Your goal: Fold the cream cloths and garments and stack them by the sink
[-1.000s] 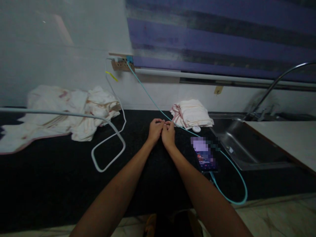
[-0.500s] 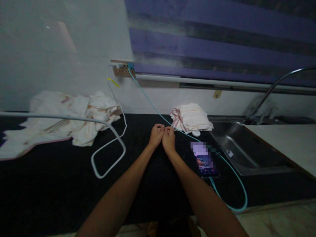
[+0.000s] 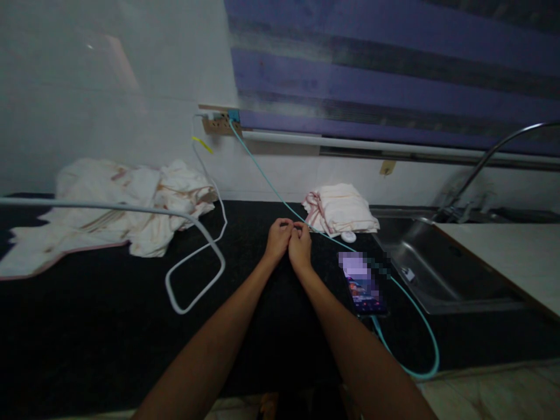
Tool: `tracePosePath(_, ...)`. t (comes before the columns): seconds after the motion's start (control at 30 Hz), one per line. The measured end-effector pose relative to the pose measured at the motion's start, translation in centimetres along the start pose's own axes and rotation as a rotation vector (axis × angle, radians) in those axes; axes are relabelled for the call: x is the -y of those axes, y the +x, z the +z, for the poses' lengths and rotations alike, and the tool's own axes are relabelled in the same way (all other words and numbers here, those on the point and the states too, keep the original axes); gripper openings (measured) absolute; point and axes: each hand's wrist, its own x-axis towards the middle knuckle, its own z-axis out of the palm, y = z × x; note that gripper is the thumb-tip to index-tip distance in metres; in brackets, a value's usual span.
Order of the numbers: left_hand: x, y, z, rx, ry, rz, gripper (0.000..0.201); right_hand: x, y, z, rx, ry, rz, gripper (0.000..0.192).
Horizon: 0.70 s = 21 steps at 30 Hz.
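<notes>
My left hand [image 3: 279,240] and my right hand [image 3: 300,244] rest side by side on the black countertop [image 3: 280,326]. Their fingers are curled in, and the fingertips meet in the middle. Nothing shows between them; the palms are turned out of sight. A thin teal charging cable [image 3: 280,196] passes just behind my right hand and runs down to a lit phone [image 3: 362,286], which lies to the right of that hand. Beyond my right hand is a folded white cloth [image 3: 347,209] with pink edging, and a small white round object [image 3: 348,237] sits at its front.
A crumpled, brown-stained white cloth [image 3: 109,201] lies at the left behind a looped thick white cable [image 3: 196,298]. On the wall is a power outlet [image 3: 223,123] with plugs. To the right are a steel sink [image 3: 437,262], a curved faucet [image 3: 485,153] and a pale board [image 3: 516,256].
The view has shifted very slightly. Both hands keep the same place and closed pose, and the things on the counter have not moved.
</notes>
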Motion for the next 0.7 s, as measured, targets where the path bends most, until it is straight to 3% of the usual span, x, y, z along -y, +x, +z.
tracePosePath(0.33, -0.18, 0.07, -0.04, -0.008, 0.023, -0.011, 0.014, 0.23, -0.14, -0.20, 0.008, -0.005, -0.024, 0.022)
tracePosePath(0.5, -0.06, 0.37, -0.10, -0.034, 0.045, -0.021, 0.012, 0.00, -0.02, -0.06, -0.021, -0.013, -0.021, 0.037)
tracePosePath(0.7, 0.03, -0.02, -0.04, -0.011, 0.042, -0.009, 0.012, -0.43, 0.22, 0.05, 0.015, 0.030, -0.015, 0.027)
